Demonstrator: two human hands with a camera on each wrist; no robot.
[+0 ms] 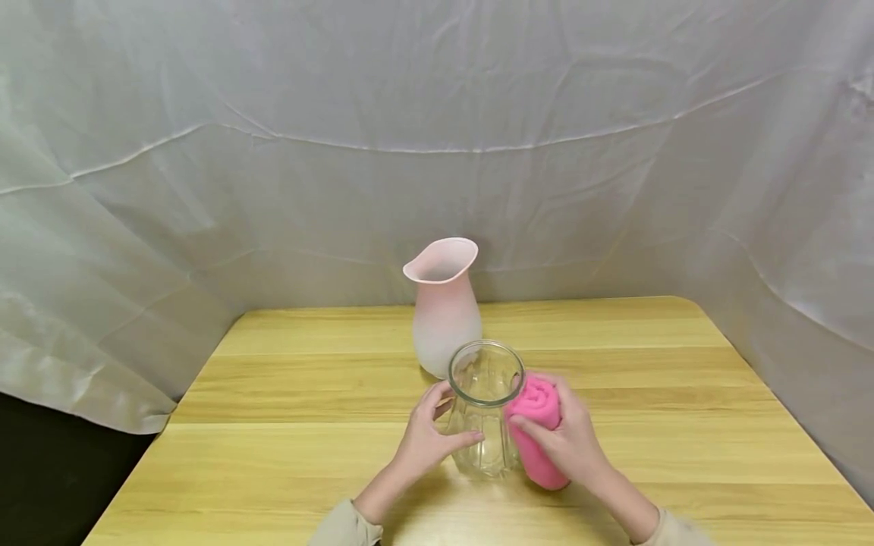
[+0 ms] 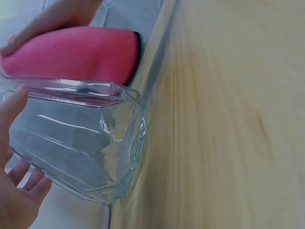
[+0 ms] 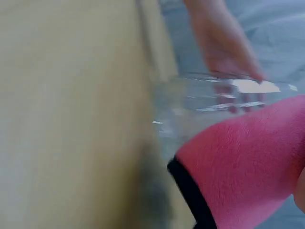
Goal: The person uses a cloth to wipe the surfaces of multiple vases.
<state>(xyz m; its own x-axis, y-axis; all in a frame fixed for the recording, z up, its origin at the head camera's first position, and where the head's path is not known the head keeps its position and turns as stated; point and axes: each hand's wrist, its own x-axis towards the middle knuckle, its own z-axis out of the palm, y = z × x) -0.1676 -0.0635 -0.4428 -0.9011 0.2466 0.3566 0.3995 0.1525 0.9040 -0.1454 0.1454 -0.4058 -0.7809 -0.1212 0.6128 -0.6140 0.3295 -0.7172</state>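
Clear glass vase, upright on the wooden table just before the pink vase, is steadied by the left hand curled round it, while a rolled pink cloth, gripped by the right hand, is pressed against its outer side; the interior appears not yet wiped.

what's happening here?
A person steadies a clear glass vase on the wooden table with the left hand. The right hand holds a rolled pink cloth against the vase's side. A frosted pink vase stands just behind, untouched.
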